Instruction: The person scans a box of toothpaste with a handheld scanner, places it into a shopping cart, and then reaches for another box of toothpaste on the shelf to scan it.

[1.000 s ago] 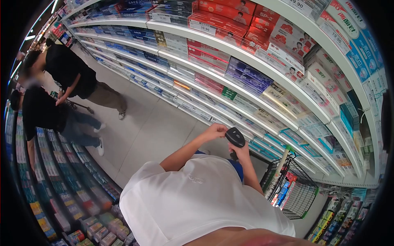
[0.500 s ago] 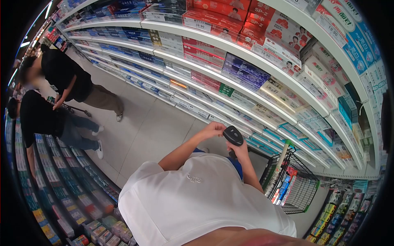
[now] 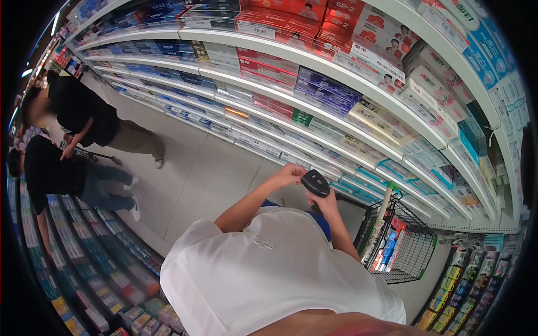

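Note:
My right hand (image 3: 327, 203) is wrapped round a black handheld device (image 3: 316, 183) with a smooth rounded head and small marks on its top. Part of its handle shows below, against my blue clothing. Close by, my left hand (image 3: 289, 175) has its fingers curled together at the left edge of the device's head. Whether those fingertips touch the device or pinch something small is hidden. Both hands are in front of my white shirt (image 3: 269, 274), at waist height.
A wire shopping cart (image 3: 423, 273) with several boxes inside stands at my right. Long shelves (image 3: 263, 78) of boxed goods with price labels run ahead. More goods line the left shelf (image 3: 84, 246). Two people (image 3: 84, 109) (image 3: 56, 173) in black tops stand in the aisle (image 3: 196, 173).
The view has shifted slightly, so the shelves sit a little further left. The device's head has turned slightly in my right hand. Both hands stay close together.

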Demonstrator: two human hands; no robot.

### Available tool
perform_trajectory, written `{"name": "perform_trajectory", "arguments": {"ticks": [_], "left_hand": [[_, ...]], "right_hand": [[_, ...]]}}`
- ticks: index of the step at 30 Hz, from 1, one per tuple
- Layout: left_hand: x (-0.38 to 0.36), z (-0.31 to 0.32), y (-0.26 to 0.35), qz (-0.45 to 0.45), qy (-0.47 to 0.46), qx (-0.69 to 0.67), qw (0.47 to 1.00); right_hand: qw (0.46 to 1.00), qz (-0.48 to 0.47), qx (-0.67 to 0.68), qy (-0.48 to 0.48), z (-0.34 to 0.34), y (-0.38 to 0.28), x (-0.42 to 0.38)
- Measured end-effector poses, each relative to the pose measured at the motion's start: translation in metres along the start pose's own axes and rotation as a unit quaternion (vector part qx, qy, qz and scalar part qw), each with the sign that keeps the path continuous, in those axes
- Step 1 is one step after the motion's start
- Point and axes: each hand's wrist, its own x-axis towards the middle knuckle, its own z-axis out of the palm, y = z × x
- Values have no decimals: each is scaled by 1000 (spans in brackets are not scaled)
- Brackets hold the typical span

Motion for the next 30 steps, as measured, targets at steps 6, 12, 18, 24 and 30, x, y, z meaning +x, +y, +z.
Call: {"name": "perform_trajectory", "arguments": {"ticks": [6,12,18,24,30], "left_hand": [[2,6,5,-6,-4,10,1000],[1,6,7,-12,-6,8,1000],[-4,5,11,-23,-34,-21,999],[-5,3,4,-30,-21,-12,999],[-4,-3,-8,-17,-5,11,1000]], "right_hand": [[1000,3,12,-2,0,4,-3],[1000,1,-9,-3,1,3,-5],[1000,-7,-7,22,-2,1,-2],[999,-22,-46,2,2,-2,-2],[998,-27,-43,-37,11,5,-7]]}}
